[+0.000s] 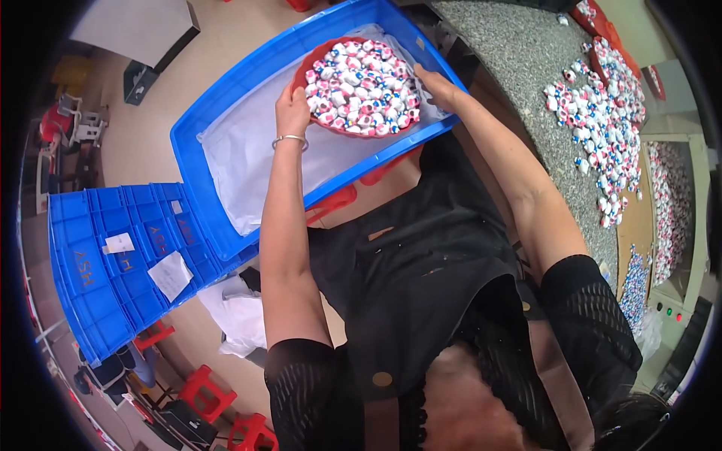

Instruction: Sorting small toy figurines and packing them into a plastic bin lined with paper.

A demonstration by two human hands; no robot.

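Note:
A round red basket [302, 73] is heaped with small white pieces [362, 86] marked in pink and blue; their exact kind is too small to tell. On its left rim my left hand [292, 113] is closed, a bangle at the wrist. Against the right side rests my right hand [436, 89], its fingers partly hidden by the rim. The basket is over a large blue plastic crate [188, 143], lined with a white sheet [241, 161]. Whether the basket touches the liner I cannot tell.
To the right stands a speckled stone counter [511, 60] with a spread pile of similar small pieces [602, 135]. Stacked blue crates [90, 263] bearing paper slips are at the left. Red stools [204, 395] stand on the floor at lower left.

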